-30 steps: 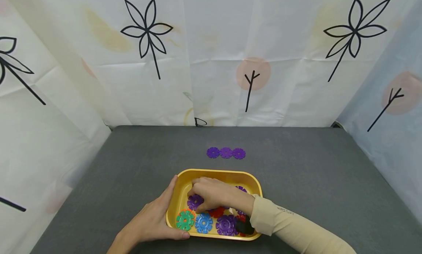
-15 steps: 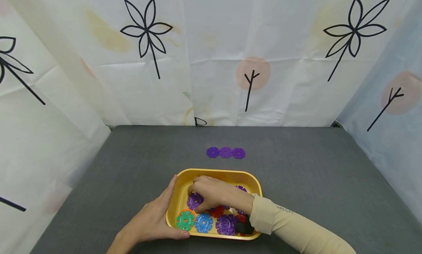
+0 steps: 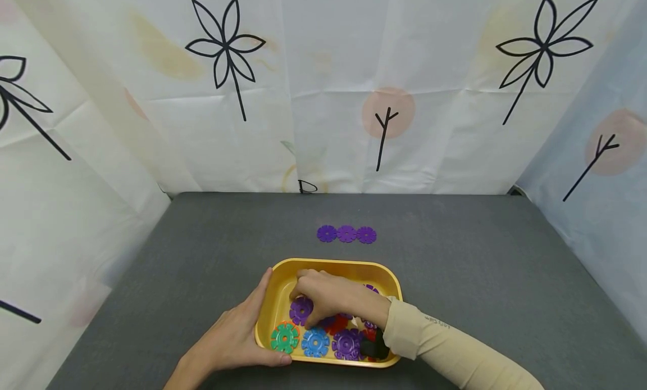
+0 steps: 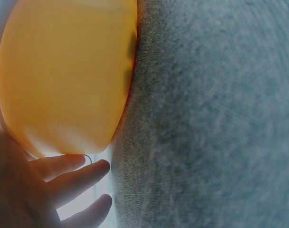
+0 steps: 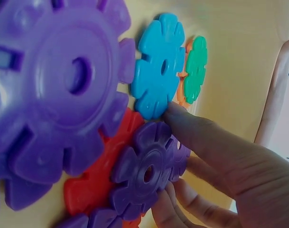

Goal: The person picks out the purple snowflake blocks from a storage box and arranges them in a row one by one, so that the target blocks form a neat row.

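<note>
My left hand rests against the left end of a yellow tray, thumb along its near side, index finger at the far corner. In the left wrist view the other fingers extend straight beside the tray wall. Inside the tray, my right hand has curled fingers around a purple flower-shaped disc. The right wrist view shows its thumb tip at a blue disc, with the purple disc between thumb and fingers, partly behind another purple disc.
A green disc over an orange one, a large purple disc and red pieces lie in the tray. Beyond it, three joined purple discs form a row on the grey table. Patterned cloth hangs behind.
My right hand has shifted very slightly right, and the purple and blue discs near it have slid a little the same way. The left hand has stayed in place.
</note>
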The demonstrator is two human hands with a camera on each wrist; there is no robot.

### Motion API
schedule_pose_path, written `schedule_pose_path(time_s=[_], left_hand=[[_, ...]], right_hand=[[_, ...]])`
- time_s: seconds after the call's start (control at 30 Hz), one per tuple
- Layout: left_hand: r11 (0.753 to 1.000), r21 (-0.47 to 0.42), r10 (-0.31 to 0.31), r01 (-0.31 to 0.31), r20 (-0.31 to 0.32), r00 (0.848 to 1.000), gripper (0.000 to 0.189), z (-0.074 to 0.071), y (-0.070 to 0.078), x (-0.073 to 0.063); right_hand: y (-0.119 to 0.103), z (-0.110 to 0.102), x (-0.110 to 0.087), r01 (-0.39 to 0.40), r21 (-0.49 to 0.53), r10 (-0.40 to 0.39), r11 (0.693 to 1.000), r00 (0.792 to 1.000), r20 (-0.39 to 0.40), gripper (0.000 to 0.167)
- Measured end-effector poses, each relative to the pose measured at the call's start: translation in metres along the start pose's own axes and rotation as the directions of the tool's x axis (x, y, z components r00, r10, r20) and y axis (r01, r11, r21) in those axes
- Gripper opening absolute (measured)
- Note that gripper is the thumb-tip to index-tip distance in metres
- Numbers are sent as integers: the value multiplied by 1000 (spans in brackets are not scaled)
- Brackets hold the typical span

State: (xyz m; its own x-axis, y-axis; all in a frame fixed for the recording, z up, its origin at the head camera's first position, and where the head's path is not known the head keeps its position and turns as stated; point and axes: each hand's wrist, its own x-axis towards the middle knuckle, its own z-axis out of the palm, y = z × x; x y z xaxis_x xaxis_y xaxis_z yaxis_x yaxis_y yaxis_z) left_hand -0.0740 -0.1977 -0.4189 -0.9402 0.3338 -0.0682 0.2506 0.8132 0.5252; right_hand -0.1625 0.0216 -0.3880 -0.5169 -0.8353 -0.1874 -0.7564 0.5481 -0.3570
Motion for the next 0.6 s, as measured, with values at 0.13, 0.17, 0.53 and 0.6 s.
schedule_pose_path(time_s=[0.13,0.17,0.53,0.6], left_hand=[[1000,-14,-14,14,12,1000,142,0,1,0],[1000,-18,-16,17,14,1000,142,0,1,0],[1000,-23,3,-3,7,1000,142,0,-1,0],[1000,-22,5,-5,5,1000,141,0,-1,0]], right_hand=[[0,0,0,10,11,-10,1000,1000,7,49],[0,0,0,5,14,-5,1000,1000,12,49],[-1,-1,0,-3,-16,4,1000,998,60,41],[0,-2,0,11,-14,-11,1000,999,44,36]])
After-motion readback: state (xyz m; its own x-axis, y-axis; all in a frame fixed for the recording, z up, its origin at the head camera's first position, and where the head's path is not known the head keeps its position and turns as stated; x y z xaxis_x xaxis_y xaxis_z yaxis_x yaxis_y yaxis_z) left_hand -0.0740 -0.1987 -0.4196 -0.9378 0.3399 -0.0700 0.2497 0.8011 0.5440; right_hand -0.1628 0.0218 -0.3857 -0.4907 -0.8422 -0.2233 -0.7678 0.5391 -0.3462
